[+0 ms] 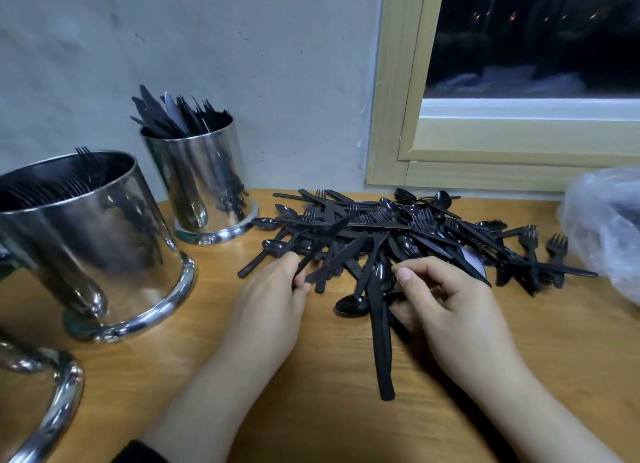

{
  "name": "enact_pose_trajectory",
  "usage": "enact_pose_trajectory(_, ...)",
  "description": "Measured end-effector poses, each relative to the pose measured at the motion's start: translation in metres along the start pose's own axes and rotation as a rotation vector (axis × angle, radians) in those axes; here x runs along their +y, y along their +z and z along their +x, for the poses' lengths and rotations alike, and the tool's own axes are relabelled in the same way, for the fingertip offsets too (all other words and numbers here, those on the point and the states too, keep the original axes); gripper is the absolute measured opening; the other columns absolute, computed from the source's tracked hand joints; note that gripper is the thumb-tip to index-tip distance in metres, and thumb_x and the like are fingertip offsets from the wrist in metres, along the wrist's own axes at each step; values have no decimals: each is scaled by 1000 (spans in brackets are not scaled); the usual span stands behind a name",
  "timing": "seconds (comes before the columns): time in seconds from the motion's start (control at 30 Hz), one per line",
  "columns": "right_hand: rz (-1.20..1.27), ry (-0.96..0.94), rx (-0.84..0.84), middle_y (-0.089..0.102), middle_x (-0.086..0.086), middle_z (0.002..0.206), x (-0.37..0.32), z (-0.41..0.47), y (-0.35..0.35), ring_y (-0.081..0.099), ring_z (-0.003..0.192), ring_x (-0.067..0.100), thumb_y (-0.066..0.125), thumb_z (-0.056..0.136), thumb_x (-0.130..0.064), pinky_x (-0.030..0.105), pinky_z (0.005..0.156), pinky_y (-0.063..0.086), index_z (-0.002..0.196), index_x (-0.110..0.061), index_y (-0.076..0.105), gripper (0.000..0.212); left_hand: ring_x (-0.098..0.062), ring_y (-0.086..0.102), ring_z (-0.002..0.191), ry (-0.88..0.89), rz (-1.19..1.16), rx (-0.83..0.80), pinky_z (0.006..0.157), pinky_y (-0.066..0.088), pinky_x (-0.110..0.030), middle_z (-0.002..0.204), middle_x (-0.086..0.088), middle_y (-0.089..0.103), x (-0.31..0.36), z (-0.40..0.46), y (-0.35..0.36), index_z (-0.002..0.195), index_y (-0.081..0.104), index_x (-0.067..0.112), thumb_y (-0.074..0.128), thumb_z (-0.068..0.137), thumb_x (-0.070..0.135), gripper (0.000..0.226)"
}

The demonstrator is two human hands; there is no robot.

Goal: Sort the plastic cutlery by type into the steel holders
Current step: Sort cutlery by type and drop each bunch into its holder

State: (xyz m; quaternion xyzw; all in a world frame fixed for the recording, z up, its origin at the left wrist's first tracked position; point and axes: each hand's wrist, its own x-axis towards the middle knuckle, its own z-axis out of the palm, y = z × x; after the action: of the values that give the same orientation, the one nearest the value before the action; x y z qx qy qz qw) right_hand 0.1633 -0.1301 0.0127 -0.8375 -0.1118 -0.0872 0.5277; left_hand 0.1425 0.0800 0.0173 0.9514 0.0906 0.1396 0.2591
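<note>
Wooden bench (pixel 311 410): a loose pile of black plastic cutlery (pixel 398 230), knives, forks and spoons mixed, lies at centre below the window frame (pixel 398 116), with a clear plastic bag (pixel 609 227) at its right edge. Steel holders at left: the rear holder (pixel 201 182) stands full of knives, the near holder (pixel 86 241) carries forks, a third holder (pixel 45 393) shows only its base. Left hand (pixel 273 303), grip pinching a knife (pixel 322 244) at the pile's near edge; right hand (pixel 446 303), grip curled around several handles (pixel 381 324) pointing toward the person.
</note>
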Motion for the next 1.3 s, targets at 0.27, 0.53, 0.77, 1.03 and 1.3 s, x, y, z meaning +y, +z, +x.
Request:
enact_pose_trajectory(0.27,297,103,49,72,-4,84,-8,6,-5,59,60,9,58,98,-32,19,54,46,117,-33,66,21,-11,58,76,55,-471,-247,77,53,-40,93,-4,62,13,-12,-4,82,42,17,58,100,28,26)
enact_pose_trajectory(0.53,567,183,-34,57,17,68,-12,7,-6,43,58,23,57,100,-27,27,53,37,74,-16,66,29,-13,45,60,42,-676,-432,63,45,-32,72,1,61,20,-16,-4,84,50,23,48,98,49,29)
enact_pose_trajectory(0.77,535,174,-68,66,11,65,-16,4,-4,50,54,16,60,98,-19,25,54,42,67,-13,59,32,-18,59,59,114,-686,-323,54,48,-27,78,-7,71,18,-17,0,85,55,10,29,96,58,56)
enact_pose_trajectory(1.03,573,179,-80,70,9,72,-15,5,-1,59,62,17,60,99,-14,31,64,51,80,2,62,25,-14,44,47,124,-656,-269,48,38,-30,77,-2,75,24,-18,2,95,59,28,40,93,49,29)
enact_pose_trajectory(1.3,441,140,-49,70,12,77,-13,4,-8,55,61,19,56,101,-19,34,60,46,84,-11,73,26,-12,41,52,39,-691,-219,53,35,-32,55,4,47,23,-17,2,68,60,18,50,98,43,41)
